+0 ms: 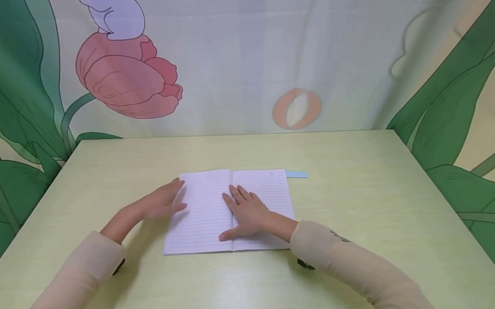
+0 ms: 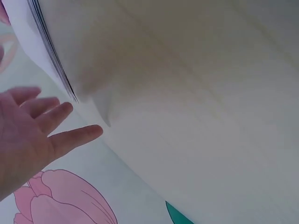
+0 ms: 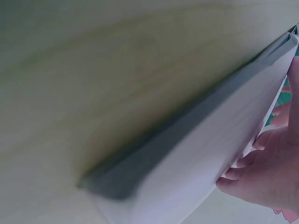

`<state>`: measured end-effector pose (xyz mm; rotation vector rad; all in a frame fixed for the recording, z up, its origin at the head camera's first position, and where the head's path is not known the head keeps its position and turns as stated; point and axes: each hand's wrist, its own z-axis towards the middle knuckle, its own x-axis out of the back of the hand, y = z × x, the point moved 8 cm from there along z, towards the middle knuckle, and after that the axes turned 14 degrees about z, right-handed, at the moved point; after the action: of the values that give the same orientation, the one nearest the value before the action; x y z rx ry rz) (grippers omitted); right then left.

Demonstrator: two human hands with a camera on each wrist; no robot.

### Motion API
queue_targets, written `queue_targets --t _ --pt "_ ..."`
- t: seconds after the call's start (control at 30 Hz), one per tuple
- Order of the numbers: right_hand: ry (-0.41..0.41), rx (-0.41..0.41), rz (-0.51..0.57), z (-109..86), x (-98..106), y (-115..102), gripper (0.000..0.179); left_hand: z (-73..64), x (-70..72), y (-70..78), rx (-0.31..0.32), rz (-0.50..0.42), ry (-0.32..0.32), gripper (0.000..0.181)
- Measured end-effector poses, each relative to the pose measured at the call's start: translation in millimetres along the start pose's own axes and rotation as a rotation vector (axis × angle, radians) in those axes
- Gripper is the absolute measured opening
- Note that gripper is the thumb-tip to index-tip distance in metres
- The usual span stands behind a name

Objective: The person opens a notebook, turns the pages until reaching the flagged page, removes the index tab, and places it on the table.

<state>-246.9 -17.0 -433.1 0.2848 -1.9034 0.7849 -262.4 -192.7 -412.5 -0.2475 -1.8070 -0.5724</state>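
A lined notebook [image 1: 203, 217] lies spread on the table, its center fold running toward the person. My right hand [image 1: 246, 214] rests on the right page with fingers spread, the fingertips and thumb at the fold. In the right wrist view, the fingers of that hand [image 3: 266, 172] touch the page surface. At the left page's outer edge is my left hand [image 1: 162, 200], its fingers extended and holding nothing. The left wrist view has this hand [image 2: 32, 126] beside the notebook's page edges [image 2: 56, 60], fingers apart.
A light blue strip [image 1: 297, 174] sticks out past the notebook's upper right edge. The pale wooden table [image 1: 354, 187] reaches back to a printed curtain [image 1: 218, 70] with a pink flower and green leaves.
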Motion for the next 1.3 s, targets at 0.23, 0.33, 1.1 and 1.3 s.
queue_targets --t 0.23,0.33,1.1,1.3 --pt "-0.009 0.061 0.041 -4.0 2.8 2.2 0.106 -4.4 -15.4 4.9 0.012 0.117 -0.136 0.097" --pt "-0.005 0.095 0.039 -11.8 5.9 8.9 0.104 -5.0 -14.5 7.2 0.013 0.126 -0.120 0.096" --pt "-0.108 -0.025 0.115 -81.8 25.5 105.9 0.114 -3.4 -16.1 5.6 0.035 0.142 -0.113 0.096" --pt "-0.093 -0.009 0.118 -82.3 24.3 107.1 0.115 -4.5 -15.1 6.6 0.025 0.142 -0.107 0.096"
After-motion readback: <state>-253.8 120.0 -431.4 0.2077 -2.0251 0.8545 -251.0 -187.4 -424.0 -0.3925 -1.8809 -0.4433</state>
